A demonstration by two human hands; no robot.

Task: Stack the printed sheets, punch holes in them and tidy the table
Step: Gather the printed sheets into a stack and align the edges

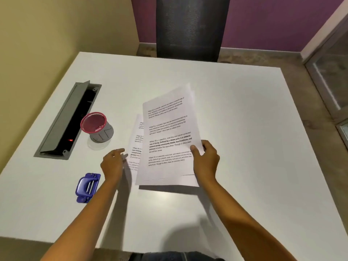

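My right hand (pixel 205 159) grips a bundle of printed sheets (pixel 167 132) by its right edge and holds it raised and tilted over the middle of the white table (pixel 244 129). Beneath and to the left, one more printed sheet (pixel 136 146) lies flat on the table, partly hidden by the bundle. My left hand (pixel 113 162) rests at that sheet's left edge with its fingers touching it. A blue hole punch (pixel 87 187) lies on the table left of my left forearm.
A red-rimmed mesh cup (pixel 97 127) stands left of the sheets. Next to it an open grey cable tray (pixel 67 119) is sunk into the table. A dark chair back (pixel 190 29) stands beyond the far edge.
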